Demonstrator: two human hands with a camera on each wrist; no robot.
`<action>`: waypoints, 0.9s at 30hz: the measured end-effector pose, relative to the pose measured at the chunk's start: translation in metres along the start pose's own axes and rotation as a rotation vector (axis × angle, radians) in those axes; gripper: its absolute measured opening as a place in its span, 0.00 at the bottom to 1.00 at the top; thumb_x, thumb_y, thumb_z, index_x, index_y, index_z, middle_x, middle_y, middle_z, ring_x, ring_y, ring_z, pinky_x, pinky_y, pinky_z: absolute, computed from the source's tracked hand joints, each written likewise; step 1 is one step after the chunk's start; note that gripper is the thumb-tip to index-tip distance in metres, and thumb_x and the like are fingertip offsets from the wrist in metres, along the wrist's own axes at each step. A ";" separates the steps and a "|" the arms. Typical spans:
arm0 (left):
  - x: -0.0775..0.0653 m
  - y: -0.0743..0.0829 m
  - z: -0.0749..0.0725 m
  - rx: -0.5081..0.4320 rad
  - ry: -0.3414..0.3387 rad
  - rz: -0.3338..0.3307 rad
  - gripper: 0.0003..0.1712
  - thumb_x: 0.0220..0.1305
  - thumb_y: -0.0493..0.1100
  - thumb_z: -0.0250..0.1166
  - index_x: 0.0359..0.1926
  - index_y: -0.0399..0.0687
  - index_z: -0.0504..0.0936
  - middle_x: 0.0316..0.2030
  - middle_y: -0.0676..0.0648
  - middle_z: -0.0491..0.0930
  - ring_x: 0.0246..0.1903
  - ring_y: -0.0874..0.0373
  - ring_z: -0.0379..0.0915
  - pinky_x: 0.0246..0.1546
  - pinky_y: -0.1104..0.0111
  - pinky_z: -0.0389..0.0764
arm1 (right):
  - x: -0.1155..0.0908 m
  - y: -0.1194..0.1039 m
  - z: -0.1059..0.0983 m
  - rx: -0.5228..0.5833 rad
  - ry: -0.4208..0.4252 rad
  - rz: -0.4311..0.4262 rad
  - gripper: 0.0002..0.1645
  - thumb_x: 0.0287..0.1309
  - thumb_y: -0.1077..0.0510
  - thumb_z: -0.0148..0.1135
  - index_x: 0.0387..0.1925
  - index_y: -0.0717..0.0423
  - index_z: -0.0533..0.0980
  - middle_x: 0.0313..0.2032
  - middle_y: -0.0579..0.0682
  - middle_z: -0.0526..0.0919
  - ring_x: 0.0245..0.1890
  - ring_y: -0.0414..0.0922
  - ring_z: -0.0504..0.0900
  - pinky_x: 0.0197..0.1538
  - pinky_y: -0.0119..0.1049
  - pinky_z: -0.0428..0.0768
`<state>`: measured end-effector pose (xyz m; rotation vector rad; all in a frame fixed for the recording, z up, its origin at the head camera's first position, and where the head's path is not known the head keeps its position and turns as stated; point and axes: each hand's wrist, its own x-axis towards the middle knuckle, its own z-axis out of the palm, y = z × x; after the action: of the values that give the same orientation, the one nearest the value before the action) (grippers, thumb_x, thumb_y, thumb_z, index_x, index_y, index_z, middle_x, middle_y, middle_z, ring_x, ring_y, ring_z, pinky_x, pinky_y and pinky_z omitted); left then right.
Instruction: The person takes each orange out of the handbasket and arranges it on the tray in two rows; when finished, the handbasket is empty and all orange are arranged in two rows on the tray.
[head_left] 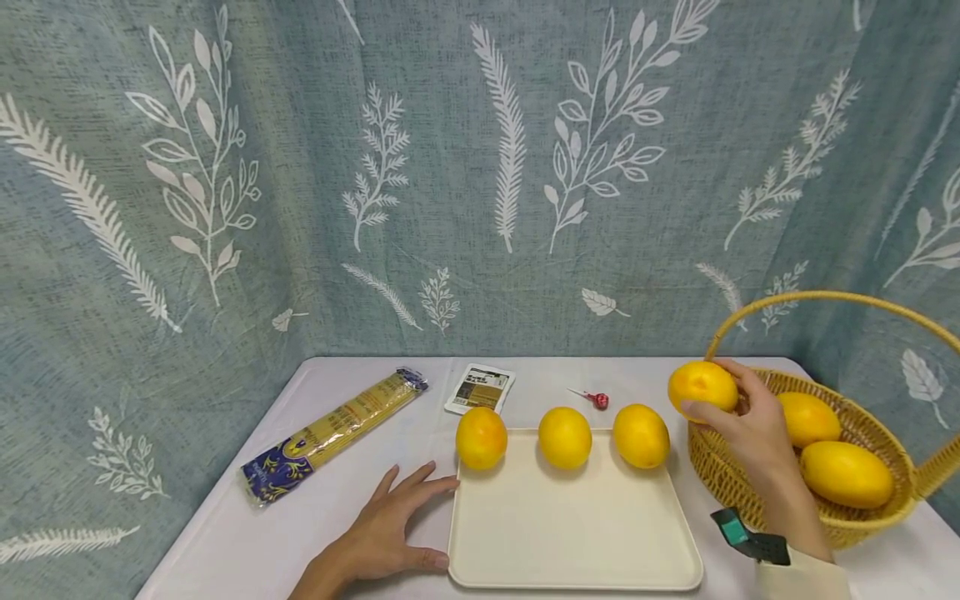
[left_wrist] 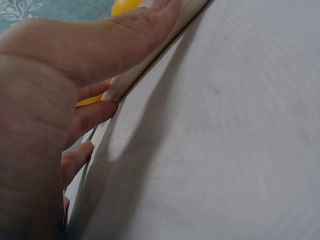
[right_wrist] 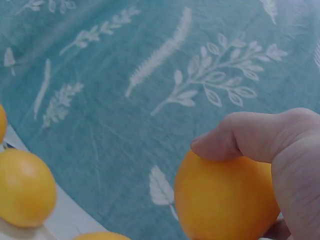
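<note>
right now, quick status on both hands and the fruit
Right hand grips yellow fruit near basket. Left hand: thumb touching left edge of tray. Three more fruits along the tray's far edge, possibly crowding that side.

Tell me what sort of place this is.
Probably a staged tabletop recording area: a leaf-print curtain hangs behind and beside a white-covered table, where a tray and a wicker basket of yellow fruit sit.
</note>
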<state>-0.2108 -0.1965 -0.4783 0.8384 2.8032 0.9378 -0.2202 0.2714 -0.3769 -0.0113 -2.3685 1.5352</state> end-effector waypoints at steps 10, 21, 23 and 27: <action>-0.001 -0.001 -0.001 -0.005 0.003 0.007 0.55 0.39 0.74 0.75 0.71 0.68 0.70 0.73 0.43 0.68 0.75 0.37 0.54 0.75 0.35 0.36 | -0.002 -0.017 0.029 0.083 -0.106 -0.123 0.41 0.62 0.60 0.69 0.72 0.54 0.61 0.58 0.53 0.73 0.47 0.39 0.79 0.49 0.25 0.80; -0.002 -0.001 -0.001 0.001 -0.003 -0.007 0.55 0.40 0.74 0.76 0.71 0.67 0.70 0.73 0.43 0.67 0.75 0.38 0.54 0.75 0.35 0.36 | -0.007 -0.026 0.073 0.244 -0.307 -0.232 0.39 0.59 0.65 0.69 0.70 0.55 0.65 0.64 0.55 0.68 0.50 0.46 0.81 0.48 0.35 0.86; -0.002 0.000 -0.001 0.000 -0.004 -0.008 0.55 0.40 0.74 0.76 0.71 0.68 0.70 0.73 0.44 0.67 0.75 0.38 0.54 0.75 0.35 0.36 | -0.009 -0.027 0.079 0.263 -0.326 -0.261 0.37 0.61 0.66 0.68 0.69 0.58 0.66 0.63 0.55 0.69 0.50 0.47 0.81 0.48 0.34 0.86; -0.003 0.001 -0.002 0.005 -0.005 -0.013 0.55 0.40 0.74 0.76 0.71 0.68 0.70 0.73 0.43 0.66 0.75 0.38 0.54 0.75 0.35 0.36 | -0.012 -0.031 0.090 0.310 -0.358 -0.326 0.31 0.62 0.69 0.63 0.67 0.62 0.67 0.61 0.58 0.72 0.48 0.47 0.81 0.48 0.34 0.86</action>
<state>-0.2088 -0.1987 -0.4762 0.8213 2.8042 0.9265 -0.2281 0.1759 -0.3862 0.7376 -2.1998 1.8312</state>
